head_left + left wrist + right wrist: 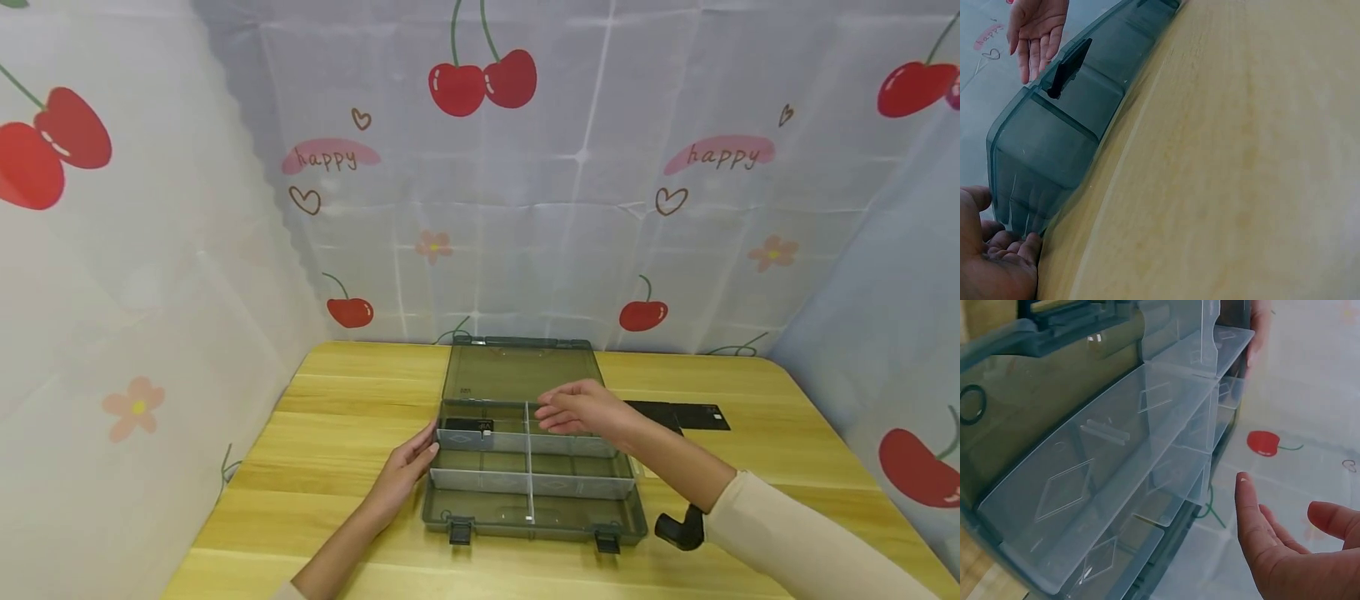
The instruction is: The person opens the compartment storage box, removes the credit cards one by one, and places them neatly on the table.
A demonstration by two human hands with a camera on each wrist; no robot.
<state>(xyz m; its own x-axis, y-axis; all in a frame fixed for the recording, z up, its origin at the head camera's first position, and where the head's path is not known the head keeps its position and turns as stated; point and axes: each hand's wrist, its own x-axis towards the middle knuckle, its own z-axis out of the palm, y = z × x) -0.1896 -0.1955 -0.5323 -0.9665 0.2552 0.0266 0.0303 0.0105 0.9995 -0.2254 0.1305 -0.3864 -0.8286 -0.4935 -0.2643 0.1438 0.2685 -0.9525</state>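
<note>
A dark green see-through organizer box lies on the table with its lid raised at the back. Clear dividers split it into several compartments. In the back left compartment is a black card marked VIP. My left hand grips the box's left wall, thumb at the rim and fingers curled against the outside, as the left wrist view shows. My right hand hovers over the back right compartment, palm turned leftward, fingers loosely extended and holding nothing. The right wrist view shows that hand apart from the dividers.
More black cards lie on the wooden table right of the box, partly behind my right forearm. Two black latches stick out at the box's front. A black bent piece sits by my right cuff. Cherry-print sheets surround the table.
</note>
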